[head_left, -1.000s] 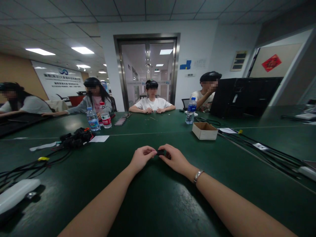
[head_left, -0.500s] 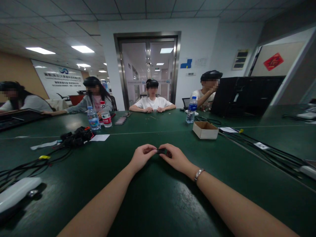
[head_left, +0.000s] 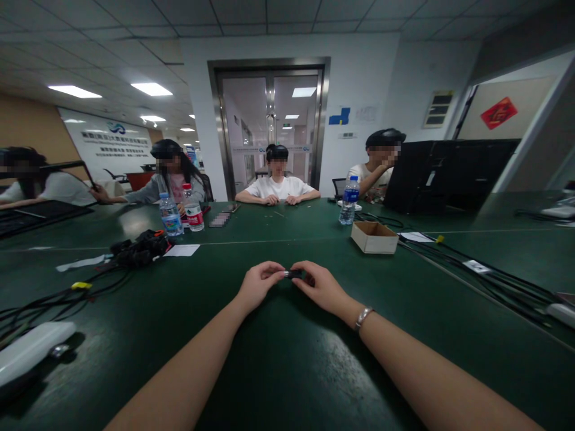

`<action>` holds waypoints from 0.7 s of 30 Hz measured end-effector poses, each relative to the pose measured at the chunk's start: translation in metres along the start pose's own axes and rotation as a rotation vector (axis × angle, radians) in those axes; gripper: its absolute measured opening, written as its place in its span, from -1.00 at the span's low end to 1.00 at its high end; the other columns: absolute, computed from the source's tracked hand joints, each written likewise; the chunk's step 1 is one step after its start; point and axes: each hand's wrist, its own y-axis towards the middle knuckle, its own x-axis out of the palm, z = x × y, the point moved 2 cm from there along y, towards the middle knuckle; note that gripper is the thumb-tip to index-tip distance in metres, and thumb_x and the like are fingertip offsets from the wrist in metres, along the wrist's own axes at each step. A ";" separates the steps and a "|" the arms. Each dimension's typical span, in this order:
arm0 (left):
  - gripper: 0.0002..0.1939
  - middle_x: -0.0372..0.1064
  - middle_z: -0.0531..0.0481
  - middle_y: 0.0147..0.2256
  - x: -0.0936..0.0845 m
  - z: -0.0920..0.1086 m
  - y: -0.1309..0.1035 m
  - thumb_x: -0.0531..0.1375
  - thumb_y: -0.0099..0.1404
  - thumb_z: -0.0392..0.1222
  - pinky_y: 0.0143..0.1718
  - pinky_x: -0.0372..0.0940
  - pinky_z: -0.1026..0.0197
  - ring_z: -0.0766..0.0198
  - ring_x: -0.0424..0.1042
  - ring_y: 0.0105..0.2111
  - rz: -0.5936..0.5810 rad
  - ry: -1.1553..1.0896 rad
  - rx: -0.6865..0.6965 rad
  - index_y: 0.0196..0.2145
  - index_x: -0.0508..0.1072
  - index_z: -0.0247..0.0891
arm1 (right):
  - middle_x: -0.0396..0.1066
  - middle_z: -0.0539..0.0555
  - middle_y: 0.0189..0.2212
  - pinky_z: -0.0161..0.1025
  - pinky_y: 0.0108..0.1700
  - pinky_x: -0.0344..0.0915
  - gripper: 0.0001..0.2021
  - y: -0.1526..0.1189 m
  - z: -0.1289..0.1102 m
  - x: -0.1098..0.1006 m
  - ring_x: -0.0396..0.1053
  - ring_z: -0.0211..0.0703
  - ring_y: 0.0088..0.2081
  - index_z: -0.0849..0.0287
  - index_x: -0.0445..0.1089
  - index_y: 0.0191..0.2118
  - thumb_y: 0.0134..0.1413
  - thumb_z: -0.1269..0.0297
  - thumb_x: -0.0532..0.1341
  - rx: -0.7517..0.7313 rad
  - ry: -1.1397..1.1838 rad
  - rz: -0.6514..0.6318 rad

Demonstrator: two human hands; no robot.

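A small dark object with a silver part (head_left: 287, 274) is held level between my two hands, just above or on the green table; its kind is too small to tell. My left hand (head_left: 259, 284) pinches the silver end between thumb and fingers. On the other side, my right hand (head_left: 320, 287) grips the black part, its fingers curled round and partly hiding it. A silver band circles my right wrist.
Beyond my hands stand an open cardboard box (head_left: 374, 238) and water bottles (head_left: 349, 200). Cables (head_left: 498, 275) run along the right, with black gear (head_left: 140, 247) and a white device (head_left: 36, 347) at left. Co-workers sit across the table.
My hands have drawn slightly apart, and more of the silver part now shows between them. At far left a co-worker's hand has lifted a dark flat panel.
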 end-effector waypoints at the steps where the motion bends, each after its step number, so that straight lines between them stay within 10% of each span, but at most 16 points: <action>1: -0.75 0.46 -0.06 -0.30 0.001 0.002 -0.001 0.25 0.12 -0.11 -0.22 0.34 0.17 0.26 0.46 -0.32 -0.013 0.023 -0.008 -0.26 0.46 -0.29 | 0.40 0.04 -0.23 -0.28 -0.32 0.27 -0.76 0.000 0.001 0.000 0.30 -0.27 -0.38 0.10 0.34 -0.09 0.09 0.25 0.17 0.003 0.001 0.002; 21: -0.65 0.38 -0.11 -0.14 -0.001 0.002 0.001 0.28 0.08 -0.10 -0.12 0.29 0.16 0.22 0.41 -0.17 0.018 -0.016 0.014 -0.17 0.40 -0.27 | 0.41 0.05 -0.22 -0.28 -0.31 0.27 -0.76 0.002 -0.001 -0.001 0.30 -0.27 -0.38 0.12 0.35 -0.09 0.11 0.24 0.16 0.028 0.020 -0.001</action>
